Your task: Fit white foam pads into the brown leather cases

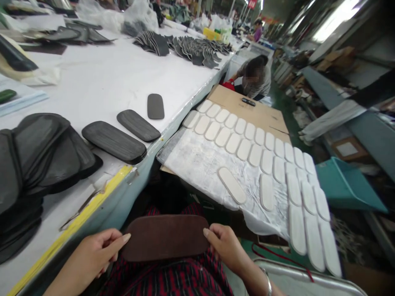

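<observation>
Between my two hands I hold a dark brown oblong leather panel (168, 238) with rounded corners, level above my lap. My left hand (101, 250) pinches its left end between thumb and fingers. At the opposite end, my right hand (224, 244) grips the edge the same way. To the right, many pale oblong pieces (254, 155) lie in rows on a plastic-covered board. One pale piece (231, 185) lies apart, slanted, nearest the panel. On the white table, black oblong panels (114, 140) are stacked near the edge, with a smaller stack (138, 125) and a small dark piece (156, 106) beyond.
Large black curved pieces (46, 152) are heaped at the table's left. Yellow tape (74, 230) runs along the table edge. Fanned dark pieces (197, 49) lie farther back. A person (256, 76) bends beyond the cardboard (265, 113). A teal bin (348, 185) stands at right.
</observation>
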`<control>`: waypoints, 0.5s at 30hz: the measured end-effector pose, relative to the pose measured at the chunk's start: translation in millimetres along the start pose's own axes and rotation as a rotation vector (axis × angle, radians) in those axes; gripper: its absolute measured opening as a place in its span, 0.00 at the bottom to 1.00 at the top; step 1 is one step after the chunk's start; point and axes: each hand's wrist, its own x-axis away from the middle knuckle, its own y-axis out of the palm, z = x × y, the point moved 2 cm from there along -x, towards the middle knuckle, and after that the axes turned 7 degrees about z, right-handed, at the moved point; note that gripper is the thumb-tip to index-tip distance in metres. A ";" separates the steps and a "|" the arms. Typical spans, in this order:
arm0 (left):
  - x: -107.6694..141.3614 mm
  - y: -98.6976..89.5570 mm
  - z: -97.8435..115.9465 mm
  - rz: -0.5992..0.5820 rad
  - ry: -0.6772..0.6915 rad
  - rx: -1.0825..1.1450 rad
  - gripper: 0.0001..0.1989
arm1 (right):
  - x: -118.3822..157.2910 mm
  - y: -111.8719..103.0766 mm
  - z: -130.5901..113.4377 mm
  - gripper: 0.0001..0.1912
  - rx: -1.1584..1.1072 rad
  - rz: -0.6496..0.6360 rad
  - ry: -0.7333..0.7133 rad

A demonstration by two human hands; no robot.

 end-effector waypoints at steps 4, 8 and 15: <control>-0.9 1.2 -1.4 0.006 -0.039 0.016 0.28 | 1.3 -2.2 2.6 0.20 -0.001 -0.007 0.014; 0.9 3.9 -1.2 0.072 0.000 -0.003 0.28 | 0.0 -4.7 2.4 0.19 -0.020 -0.031 0.012; 1.0 4.4 0.1 0.071 -0.018 -0.011 0.28 | 12.3 -9.0 -22.0 0.18 -0.194 -0.183 0.081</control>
